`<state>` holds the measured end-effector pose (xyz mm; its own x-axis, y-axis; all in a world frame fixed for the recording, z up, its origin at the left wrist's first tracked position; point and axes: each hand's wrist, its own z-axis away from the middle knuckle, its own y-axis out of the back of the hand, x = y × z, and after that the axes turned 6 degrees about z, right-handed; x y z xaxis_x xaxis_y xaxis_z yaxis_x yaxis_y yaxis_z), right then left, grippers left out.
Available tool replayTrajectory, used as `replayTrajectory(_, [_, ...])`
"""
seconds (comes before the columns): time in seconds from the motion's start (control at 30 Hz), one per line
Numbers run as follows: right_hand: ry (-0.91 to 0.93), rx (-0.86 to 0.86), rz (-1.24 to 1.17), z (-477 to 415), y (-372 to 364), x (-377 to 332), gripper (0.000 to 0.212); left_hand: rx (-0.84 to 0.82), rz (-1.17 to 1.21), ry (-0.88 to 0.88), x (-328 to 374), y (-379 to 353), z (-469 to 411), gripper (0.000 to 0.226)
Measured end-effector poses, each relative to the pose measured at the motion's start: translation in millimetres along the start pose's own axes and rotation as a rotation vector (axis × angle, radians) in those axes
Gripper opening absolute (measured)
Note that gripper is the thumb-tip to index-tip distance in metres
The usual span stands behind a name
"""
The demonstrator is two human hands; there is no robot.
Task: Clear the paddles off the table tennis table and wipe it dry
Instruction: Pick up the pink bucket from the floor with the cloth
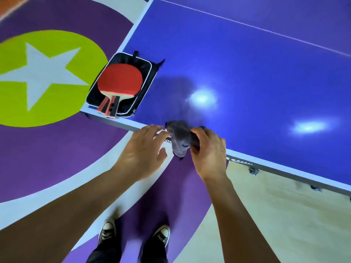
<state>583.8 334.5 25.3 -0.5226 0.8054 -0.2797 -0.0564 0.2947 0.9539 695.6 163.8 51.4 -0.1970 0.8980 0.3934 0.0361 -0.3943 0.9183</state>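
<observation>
A blue table tennis table (247, 59) fills the upper right. On its near left corner lies an open black paddle case (148, 76) holding red-faced paddles (120, 78), their handles stacked at the table's edge. My right hand (208, 149) grips a bunched grey cloth (180, 137) at the table's near edge, part of it hanging over the side. My left hand (144, 147) is just left of the cloth with its fingers spread and relaxed, fingertips near the edge.
The floor is purple with a pale band, a green circle with a white star (38, 73) to the left, and a tan area at the lower right. My shoes (133, 234) stand close to the table's near edge. Two light glares show on the tabletop.
</observation>
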Motion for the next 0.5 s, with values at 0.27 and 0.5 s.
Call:
replayTrajectory(0.27, [-0.022, 0.120, -0.184, -1.5, 56.4, -128.1, 0.037, 0.271, 0.000, 0.033, -55.4, 105.4, 62.3, 0.042])
replayTrajectory(0.5, [-0.048, 0.145, -0.250, -13.0, 72.9, -263.2, 0.028, 0.337, 0.023, 0.068, -144.9, 196.5, 107.4, 0.038])
